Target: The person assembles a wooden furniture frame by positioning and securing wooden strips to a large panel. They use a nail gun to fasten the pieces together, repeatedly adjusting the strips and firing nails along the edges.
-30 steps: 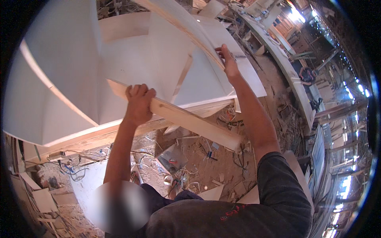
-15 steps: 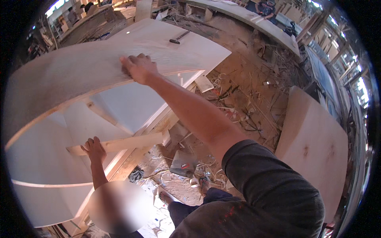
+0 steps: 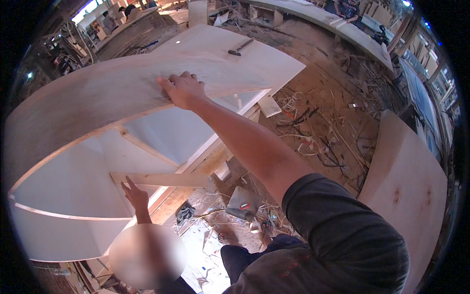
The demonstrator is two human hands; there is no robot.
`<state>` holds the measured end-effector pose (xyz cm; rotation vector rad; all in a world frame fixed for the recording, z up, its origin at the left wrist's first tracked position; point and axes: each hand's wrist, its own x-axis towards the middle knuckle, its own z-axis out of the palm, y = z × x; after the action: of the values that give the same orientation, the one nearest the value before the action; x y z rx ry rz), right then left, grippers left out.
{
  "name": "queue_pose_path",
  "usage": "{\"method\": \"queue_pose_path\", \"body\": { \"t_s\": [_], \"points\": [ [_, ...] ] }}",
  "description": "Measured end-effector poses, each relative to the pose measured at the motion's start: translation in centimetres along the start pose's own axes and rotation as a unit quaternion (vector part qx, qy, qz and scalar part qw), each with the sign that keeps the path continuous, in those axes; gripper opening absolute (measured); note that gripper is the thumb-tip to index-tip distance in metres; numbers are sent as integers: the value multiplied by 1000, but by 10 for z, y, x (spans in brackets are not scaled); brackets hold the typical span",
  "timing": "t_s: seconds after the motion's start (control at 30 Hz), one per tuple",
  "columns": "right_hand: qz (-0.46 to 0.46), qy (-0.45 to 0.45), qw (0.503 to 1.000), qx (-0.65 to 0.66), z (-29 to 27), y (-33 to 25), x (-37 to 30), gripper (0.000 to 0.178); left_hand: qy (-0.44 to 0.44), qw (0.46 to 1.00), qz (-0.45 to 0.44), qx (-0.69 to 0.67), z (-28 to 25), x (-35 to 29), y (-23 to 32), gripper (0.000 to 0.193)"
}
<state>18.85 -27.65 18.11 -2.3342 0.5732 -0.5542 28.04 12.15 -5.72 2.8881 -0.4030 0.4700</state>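
My right hand (image 3: 185, 92) lies on top of a large curved plywood panel (image 3: 98, 88) close to its front edge, fingers spread and palm down. Beneath this panel is an open frame with pale inner walls (image 3: 161, 122) and thin curved ribs. My left hand (image 3: 136, 193) is just below a light wood strip (image 3: 166, 179) that sticks out from inside the frame across its long edge rail. The left fingers are extended and apart; whether a fingertip touches the strip I cannot tell. A hammer (image 3: 241, 47) lies on the flat far part of the panel.
Sandy floor (image 3: 318, 127) holds wood scraps, cords and shavings. To the right leans a big plywood sheet (image 3: 406, 196). A small wood block (image 3: 269, 106) juts from the frame's far end. Beyond a long bench (image 3: 313, 13) a person (image 3: 346, 9) is at work.
My left hand has loosened from the strip, its fingers now straighter and apart. The right hand stays on the panel, its fingers spread wider. The whole view has shifted, moving the scene rightward.
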Motion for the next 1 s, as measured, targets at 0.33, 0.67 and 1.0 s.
{"method": "queue_pose_path", "body": {
  "t_s": [0.33,0.67,1.0],
  "points": [
    [-31,101,994,32,-1,10,-3,61,138,896,174,-384,-70,-140,191,29],
    [-117,261,923,256,-23,108,-15,34,4,896,195,-400,-53,-72,364,69],
    [39,62,997,-22,-114,455,-18,55,20,933,118,-340,14,-12,500,71]
  ]
}}
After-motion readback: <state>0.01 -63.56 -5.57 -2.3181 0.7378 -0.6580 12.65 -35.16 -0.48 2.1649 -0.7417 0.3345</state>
